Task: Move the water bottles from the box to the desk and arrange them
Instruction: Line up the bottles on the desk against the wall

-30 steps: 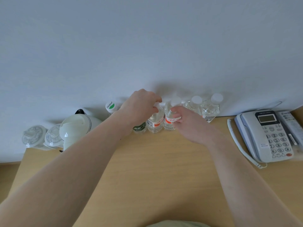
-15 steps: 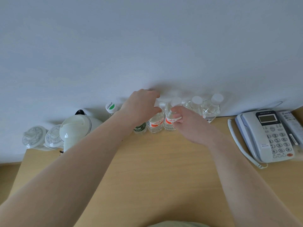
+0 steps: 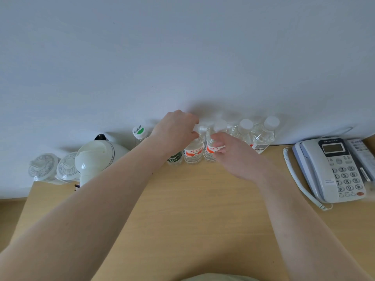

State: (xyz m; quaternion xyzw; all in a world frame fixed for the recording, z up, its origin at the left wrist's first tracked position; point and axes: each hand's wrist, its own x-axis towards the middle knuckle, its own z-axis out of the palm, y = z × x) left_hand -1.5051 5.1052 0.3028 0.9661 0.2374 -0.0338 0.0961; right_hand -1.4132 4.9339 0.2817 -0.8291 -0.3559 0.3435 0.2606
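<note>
Two bare hands reach across a light wood desk (image 3: 182, 209) to a row of water bottles standing upright vs. a pale wall (image 3: 182, 47). Left hand (image 3: 175, 131) is curled over the top of a red-label bottle (image 3: 193, 150), fingers wrapped round its neck and cap. Right hand (image 3: 233, 157) pinches the next red-label bottle (image 3: 211, 148) at label height, thumb and fingertips on its side. These 2 bottles stand just beside each other. To the right, 2 more clear bottles w/ white caps (image 3: 246, 126) (image 3: 264, 132), close together. Left of the held pair, a green-label bottle (image 3: 174, 158) partly hidden by the left forearm, and a bottle w/ green-and-white cap (image 3: 140, 131). Far left: white kettle (image 3: 97, 157) and 2 patterned lidded cups (image 3: 43, 167) (image 3: 66, 168). Far right: grey desk phone (image 3: 334, 169).
</note>
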